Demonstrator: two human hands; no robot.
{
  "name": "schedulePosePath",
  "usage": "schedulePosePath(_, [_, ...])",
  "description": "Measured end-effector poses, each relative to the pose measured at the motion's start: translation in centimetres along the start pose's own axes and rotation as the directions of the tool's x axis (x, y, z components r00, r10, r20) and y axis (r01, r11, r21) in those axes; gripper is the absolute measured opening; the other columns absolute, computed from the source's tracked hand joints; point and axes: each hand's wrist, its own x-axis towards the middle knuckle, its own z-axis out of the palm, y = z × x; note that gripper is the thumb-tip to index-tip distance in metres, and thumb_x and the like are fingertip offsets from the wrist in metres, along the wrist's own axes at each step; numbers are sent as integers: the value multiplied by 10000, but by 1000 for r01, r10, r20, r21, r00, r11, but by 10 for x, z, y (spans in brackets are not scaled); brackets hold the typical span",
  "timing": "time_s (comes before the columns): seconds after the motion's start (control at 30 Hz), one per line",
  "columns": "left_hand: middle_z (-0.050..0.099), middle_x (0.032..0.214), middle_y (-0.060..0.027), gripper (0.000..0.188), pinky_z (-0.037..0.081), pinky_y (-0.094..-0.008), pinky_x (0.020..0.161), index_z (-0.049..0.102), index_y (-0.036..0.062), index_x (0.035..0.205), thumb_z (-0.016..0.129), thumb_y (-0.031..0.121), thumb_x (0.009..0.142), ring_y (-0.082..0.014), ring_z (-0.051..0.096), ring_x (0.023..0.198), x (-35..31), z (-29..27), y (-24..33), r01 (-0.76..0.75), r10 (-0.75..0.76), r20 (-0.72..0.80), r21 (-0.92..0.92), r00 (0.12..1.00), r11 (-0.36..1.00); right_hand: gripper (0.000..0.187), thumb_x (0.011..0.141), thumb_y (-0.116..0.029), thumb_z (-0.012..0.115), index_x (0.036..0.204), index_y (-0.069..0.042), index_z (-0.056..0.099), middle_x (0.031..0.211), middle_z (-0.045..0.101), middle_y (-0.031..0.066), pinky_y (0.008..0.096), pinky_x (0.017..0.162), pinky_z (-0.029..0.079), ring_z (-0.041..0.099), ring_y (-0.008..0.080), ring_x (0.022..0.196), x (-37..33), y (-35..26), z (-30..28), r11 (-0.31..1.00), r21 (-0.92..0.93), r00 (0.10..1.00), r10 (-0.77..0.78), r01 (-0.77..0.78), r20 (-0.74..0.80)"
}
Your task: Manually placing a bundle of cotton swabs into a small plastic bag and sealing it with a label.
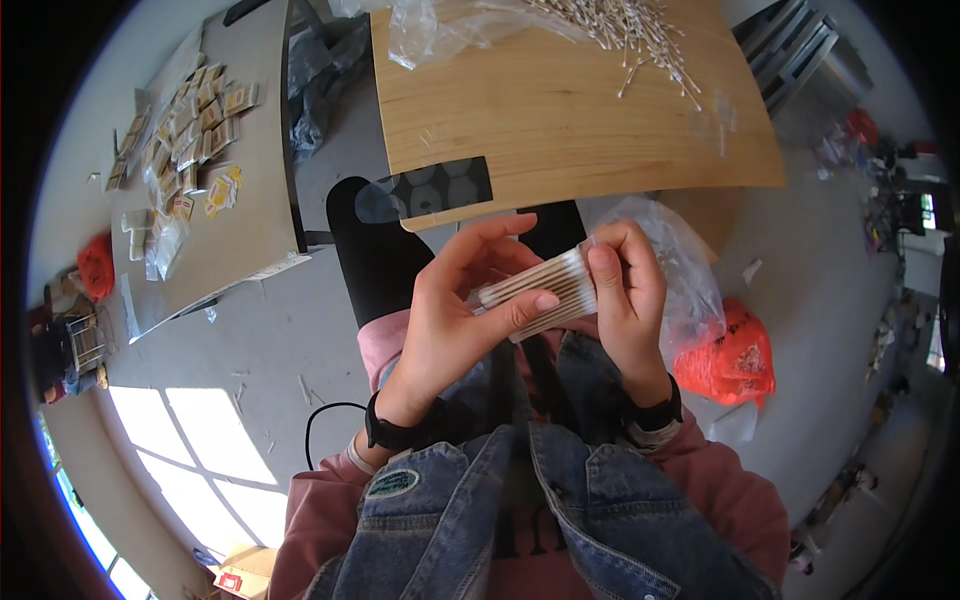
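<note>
A flat bundle of cotton swabs (552, 288) with pale wooden sticks and white tips is held above my lap, tilted up to the right. My left hand (450, 308) is wrapped round its left part, the thumb lying across the sticks and the index finger raised. At the right end, my right hand (628, 300) pinches the bundle's edge near the white tips, thumb against bent fingers. A thin clear wrapper seems to surround the swabs, but its edges are hard to make out.
Ahead stands a wooden table (560, 130) with loose cotton swabs (640, 35), clear plastic (430, 35) and a dark patterned sheet (440, 187). A grey table (240, 205) on the left bears several swab packs (190, 130). To the right, a red bag (735, 355) sits on the floor.
</note>
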Motion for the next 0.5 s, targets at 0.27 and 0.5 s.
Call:
schedulePosePath(0.27, [633,901,-91,400,486,-274,713,624,-3,1045,797,70,692,-200,630,813,-36,-3,5,-299,274,119,373,954,878,231,879,-175,649,782,-24,503,611,499,53,246,456,341,426,121,476,-26,-1,-7,971,40,968,-237,234,85])
schedulePosePath(0.5, [627,952,-135,610,495,-326,813,542,-37,1103,876,156,631,-207,615,872,-58,15,4,-364,364,36,178,931,914,379,971,-360,480,810,-34,373,564,444,50,230,431,300,380,88,451,-44,-5,9,932,104,926,-321,346,-198])
